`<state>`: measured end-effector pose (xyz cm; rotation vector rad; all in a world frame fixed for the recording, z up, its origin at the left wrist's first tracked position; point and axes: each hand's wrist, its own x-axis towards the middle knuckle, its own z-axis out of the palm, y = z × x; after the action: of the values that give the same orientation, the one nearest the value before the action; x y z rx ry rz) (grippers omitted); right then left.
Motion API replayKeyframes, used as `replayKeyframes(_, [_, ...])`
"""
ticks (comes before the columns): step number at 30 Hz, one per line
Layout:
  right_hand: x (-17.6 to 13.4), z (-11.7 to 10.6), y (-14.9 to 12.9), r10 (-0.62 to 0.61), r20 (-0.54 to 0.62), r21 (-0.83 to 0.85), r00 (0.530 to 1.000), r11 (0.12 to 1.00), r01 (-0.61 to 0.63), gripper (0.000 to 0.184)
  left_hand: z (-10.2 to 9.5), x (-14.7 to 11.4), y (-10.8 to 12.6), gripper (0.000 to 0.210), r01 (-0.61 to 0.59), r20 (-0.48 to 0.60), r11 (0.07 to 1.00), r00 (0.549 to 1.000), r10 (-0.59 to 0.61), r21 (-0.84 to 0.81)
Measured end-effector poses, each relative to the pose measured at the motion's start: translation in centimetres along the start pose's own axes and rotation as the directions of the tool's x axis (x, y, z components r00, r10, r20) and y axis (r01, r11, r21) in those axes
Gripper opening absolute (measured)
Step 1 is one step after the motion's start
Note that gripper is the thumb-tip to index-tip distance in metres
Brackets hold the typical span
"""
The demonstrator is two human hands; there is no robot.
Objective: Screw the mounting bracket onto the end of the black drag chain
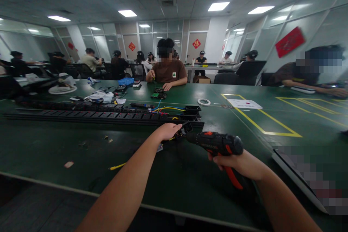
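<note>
My right hand (233, 161) is wrapped round the grip of a black and orange cordless drill (217, 143), which points left. Its tip meets a small black rectangular housing (185, 129); whether a screw sits there is too dark to see. That housing is held by my left hand (168, 131), with the fingers closed on its left side. A yellow wire (118, 166) lies under my left forearm. Just beyond my hands, long black power strips (103, 116) run leftward across the green table (190, 195), with blue and yellow wires (170, 108) near their right end.
A person (169, 70) works across the table on a green circuit board (158, 94); another sits at the far right. A white tape roll (203, 102), paper sheet (244, 103) and blue basket (125, 81) lie farther back. A laptop-like slab (299, 181) is at the right edge.
</note>
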<state>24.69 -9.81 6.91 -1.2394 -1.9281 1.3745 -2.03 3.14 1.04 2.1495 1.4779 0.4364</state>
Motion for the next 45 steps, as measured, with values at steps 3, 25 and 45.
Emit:
replayKeyframes(3, [0.0, -0.07, 0.18, -0.011, 0.001, 0.009, 1.0, 1.0, 0.011, 0.021, -0.02, 0.0, 0.14, 0.073, -0.002, 0.001, 1.0, 1.0, 0.002, -0.012])
replayKeyframes(25, [-0.16, 0.07, -0.07, -0.002, -0.001, -0.004, 1.0, 1.0, 0.002, 0.018, -0.09, -0.16, 0.61, 0.071, 0.021, 0.006, 1.0, 1.0, -0.021, 0.012])
replayKeyframes(45, [-0.12, 0.11, 0.0, 0.01, -0.019, -0.044, 1.0, 0.999, -0.011, 0.021, -0.09, -0.14, 0.63, 0.067, 0.024, 0.009, 1.0, 1.0, -0.024, -0.017])
